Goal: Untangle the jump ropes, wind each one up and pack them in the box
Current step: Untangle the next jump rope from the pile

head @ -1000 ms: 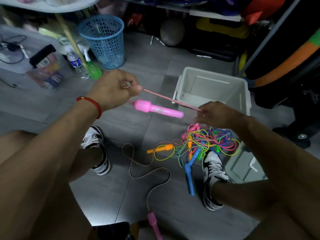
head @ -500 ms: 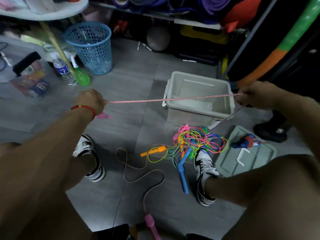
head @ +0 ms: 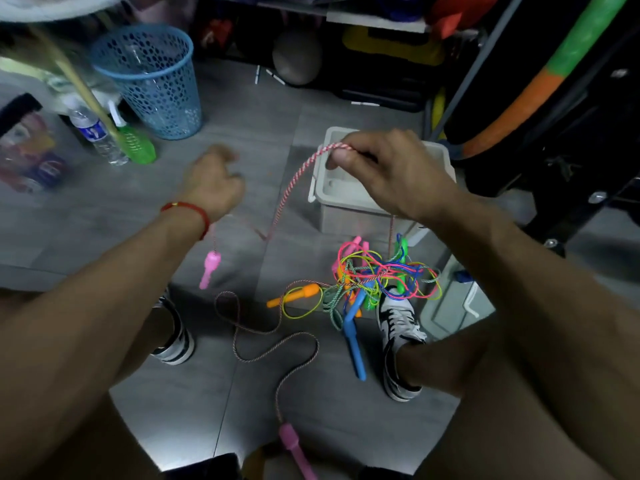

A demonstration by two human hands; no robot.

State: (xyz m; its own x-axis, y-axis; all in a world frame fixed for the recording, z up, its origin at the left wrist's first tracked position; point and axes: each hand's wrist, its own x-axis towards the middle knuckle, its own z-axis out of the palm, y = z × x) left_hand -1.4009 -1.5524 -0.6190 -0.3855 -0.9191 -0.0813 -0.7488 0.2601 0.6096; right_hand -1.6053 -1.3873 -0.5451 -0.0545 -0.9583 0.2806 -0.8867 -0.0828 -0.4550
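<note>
Box (head: 349, 199) — inside shows bare | basket (head: 152, 81) — contents unclear

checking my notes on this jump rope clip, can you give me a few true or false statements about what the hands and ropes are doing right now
1. The right hand pinches the pink-and-white rope. True.
2. A pink handle hangs in the air below the left hand. True.
3. The box is packed full of wound ropes. False: no wound rope shows in the part of the box in view, and the tangle of ropes lies on the floor in front of it.
4. The blue handle is held in the left hand. False: it lies on the floor beside the right shoe.
5. The blue basket lies tipped on its side. False: it stands upright.
</note>
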